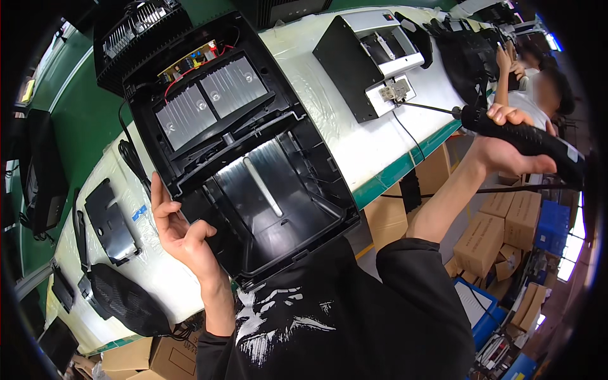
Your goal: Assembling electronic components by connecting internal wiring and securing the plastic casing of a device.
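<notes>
My right hand [506, 149] is wrapped round a black electric screwdriver [535, 136], held nearly level off to the right. Its long bit reaches left to the metal block at the front of a silver and black screw feeder [404, 65]. A large black plastic housing [345, 209] lies open in front of my body. In its far half are two silver finned metal plates [231, 87], a circuit board [190, 63] and red wires. My left hand [187, 244] is at the housing's near left side, fingers apart, its thumb close to the wall; whether it touches is unclear.
Left on the film-covered table [304, 69] are a flat black panel [109, 221] and a black mesh-covered part [123, 301]. Another finned black housing [136, 35] stands at the far left. Cardboard boxes [484, 237] are stacked on the right, and another person [525, 95] sits beyond.
</notes>
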Action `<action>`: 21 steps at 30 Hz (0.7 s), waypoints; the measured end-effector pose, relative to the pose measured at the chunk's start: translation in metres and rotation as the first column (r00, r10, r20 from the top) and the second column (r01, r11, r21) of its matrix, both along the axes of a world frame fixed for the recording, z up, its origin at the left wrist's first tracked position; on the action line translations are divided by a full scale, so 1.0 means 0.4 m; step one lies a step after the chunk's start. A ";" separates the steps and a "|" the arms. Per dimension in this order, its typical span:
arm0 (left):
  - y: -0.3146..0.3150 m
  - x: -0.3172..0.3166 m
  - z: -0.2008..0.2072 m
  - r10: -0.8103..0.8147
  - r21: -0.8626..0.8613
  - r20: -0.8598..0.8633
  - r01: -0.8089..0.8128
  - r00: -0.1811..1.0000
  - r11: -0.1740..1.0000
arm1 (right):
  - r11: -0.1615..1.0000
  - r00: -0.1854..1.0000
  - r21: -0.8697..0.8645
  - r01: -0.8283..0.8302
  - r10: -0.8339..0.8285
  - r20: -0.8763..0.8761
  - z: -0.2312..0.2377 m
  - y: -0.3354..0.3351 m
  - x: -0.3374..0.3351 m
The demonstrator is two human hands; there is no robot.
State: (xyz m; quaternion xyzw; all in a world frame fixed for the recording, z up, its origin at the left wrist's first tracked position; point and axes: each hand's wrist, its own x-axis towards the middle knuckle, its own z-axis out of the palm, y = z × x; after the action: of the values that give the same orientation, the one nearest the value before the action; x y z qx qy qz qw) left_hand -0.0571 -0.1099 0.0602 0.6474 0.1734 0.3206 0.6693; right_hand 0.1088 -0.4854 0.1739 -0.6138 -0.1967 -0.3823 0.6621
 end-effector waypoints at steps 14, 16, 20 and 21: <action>-0.004 0.008 -0.018 -0.031 -0.061 0.089 0.037 0.996 0.997 | 0.963 0.934 -0.268 -0.023 -0.075 -0.350 0.067 0.166 0.276; -0.008 0.005 -0.009 -0.026 -0.118 0.076 0.035 0.997 0.992 | 0.978 0.929 -0.203 -0.039 -0.039 -0.368 0.040 0.190 0.228; -0.002 0.001 -0.014 -0.023 -0.132 0.080 0.033 0.997 0.991 | 0.957 0.879 -0.060 -0.283 0.234 -0.416 0.116 0.148 0.100; 0.000 0.002 -0.014 -0.024 -0.130 0.082 0.035 0.996 0.991 | 0.925 0.856 -0.052 -0.377 0.327 -0.400 0.159 0.132 0.055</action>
State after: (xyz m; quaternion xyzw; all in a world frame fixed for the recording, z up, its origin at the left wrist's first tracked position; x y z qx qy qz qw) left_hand -0.0564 -0.1098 0.0544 0.5912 0.1574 0.3243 0.7214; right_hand 0.1308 -0.4327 0.2374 -0.6715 -0.1963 -0.1134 0.7055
